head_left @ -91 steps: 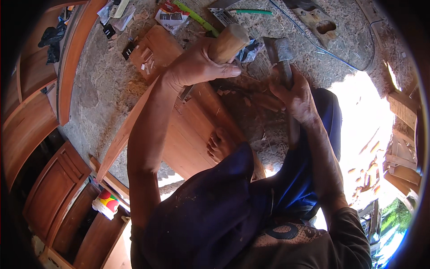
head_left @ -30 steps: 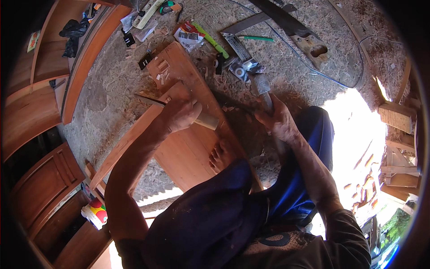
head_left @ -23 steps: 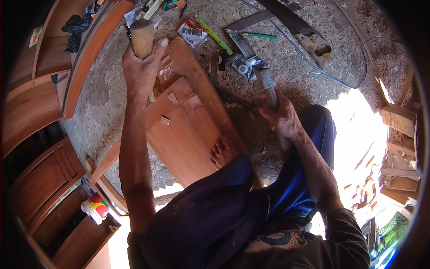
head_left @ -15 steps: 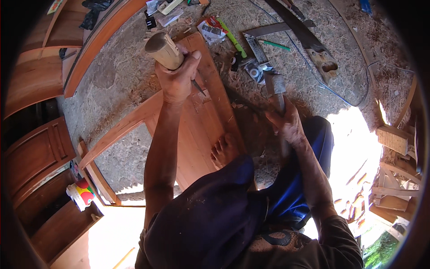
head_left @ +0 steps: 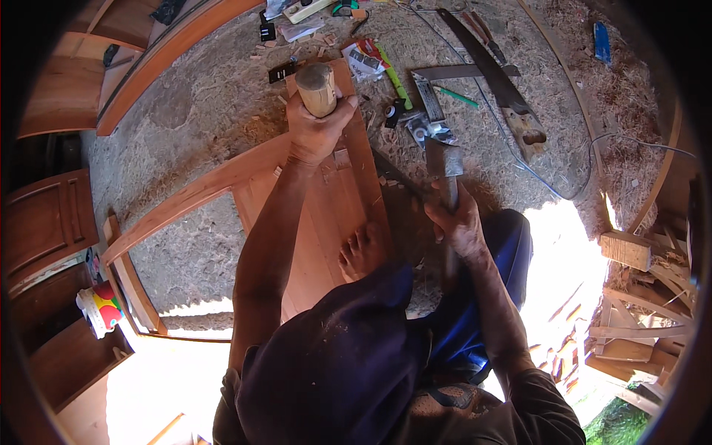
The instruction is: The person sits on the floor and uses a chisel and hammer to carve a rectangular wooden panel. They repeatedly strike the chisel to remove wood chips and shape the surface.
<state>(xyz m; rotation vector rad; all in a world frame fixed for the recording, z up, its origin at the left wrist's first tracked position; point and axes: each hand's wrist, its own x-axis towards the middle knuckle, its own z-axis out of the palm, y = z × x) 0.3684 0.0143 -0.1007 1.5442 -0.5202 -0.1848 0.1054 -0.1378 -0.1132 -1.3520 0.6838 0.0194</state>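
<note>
Two bare hands each grip a tool, over a red-brown board. Far left, a white tub (head_left: 99,310) with red, yellow and green spots sits low by some brown wood. I cannot read any words on it. Next comes a curved wood rail (head_left: 189,172) that runs up to the left hand.

The left hand (head_left: 319,130) has its fingers curled tight around a thick wood handle (head_left: 317,87), with the round end up. I cannot see the other end of that tool. The board (head_left: 319,226) lies on the floor below this hand, and a bare foot (head_left: 363,252) rests on it. A little wood chip (head_left: 278,171) sits just left of the wrist. Just right of the wrist, a small pale patch (head_left: 342,158) shows in the board. It looks like a cut spot, so I think some wood is out and the job is partway. How deep it is, or how much is left, I cannot tell.

Farther up, a red and white packet (head_left: 363,62) has print too small to read. The right hand (head_left: 458,226) has its fingers wrapped around the handle of a metal-headed tool (head_left: 445,158), apart from the board. Right of that lies a saw (head_left: 495,70).
</note>
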